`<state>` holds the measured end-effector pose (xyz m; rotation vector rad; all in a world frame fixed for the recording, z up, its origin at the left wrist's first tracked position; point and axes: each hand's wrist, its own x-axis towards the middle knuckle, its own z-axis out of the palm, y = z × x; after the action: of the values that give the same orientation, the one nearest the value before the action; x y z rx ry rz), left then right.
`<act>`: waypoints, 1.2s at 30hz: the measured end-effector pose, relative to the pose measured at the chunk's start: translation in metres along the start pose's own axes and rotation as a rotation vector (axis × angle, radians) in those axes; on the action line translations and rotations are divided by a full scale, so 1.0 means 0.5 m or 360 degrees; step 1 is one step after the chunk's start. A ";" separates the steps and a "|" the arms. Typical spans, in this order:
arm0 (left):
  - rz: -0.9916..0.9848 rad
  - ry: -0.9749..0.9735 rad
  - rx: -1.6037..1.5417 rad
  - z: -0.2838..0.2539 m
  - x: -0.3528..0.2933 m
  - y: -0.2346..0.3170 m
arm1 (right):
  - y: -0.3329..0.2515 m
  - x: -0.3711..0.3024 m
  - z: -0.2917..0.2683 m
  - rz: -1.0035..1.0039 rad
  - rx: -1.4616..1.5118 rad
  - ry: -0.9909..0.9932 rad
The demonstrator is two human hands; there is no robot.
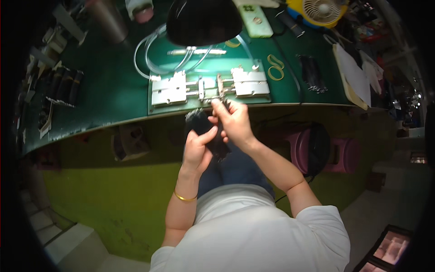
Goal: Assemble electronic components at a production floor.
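My left hand (197,147) is closed round a bundle of thin black wires (195,121) with silvery ends, held just off the table's front edge. Beside it, my right hand (234,123) has thumb and forefinger pinched together at the front of a metal fixture (168,89). A thin black wire seems to be in that pinch, but the fingers hide most of it. The fixture has two silvery blocks on a plate, with rods and small jaws facing each other in the middle. Clear tubes (137,59) run to it from behind.
A black lamp shade (204,22) hangs over the fixture. More black bundles lie at the left (68,86) and right (311,72) of the green table (108,90). Yellow rubber bands (275,68), a clipboard with papers (353,75) and a yellow fan (321,11) are to the right. Purple stools (299,147) stand below.
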<state>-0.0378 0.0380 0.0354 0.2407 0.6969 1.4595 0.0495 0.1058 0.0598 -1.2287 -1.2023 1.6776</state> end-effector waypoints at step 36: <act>0.0078 0.0035 0.0019 -0.050 0.017 -0.032 | 0.031 0.014 -0.002 -0.0132 -0.0005 -0.0131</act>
<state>-0.0388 0.0375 0.0047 0.2527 0.7223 1.5067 0.0482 0.1078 0.0427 -1.1061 -1.2882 1.6794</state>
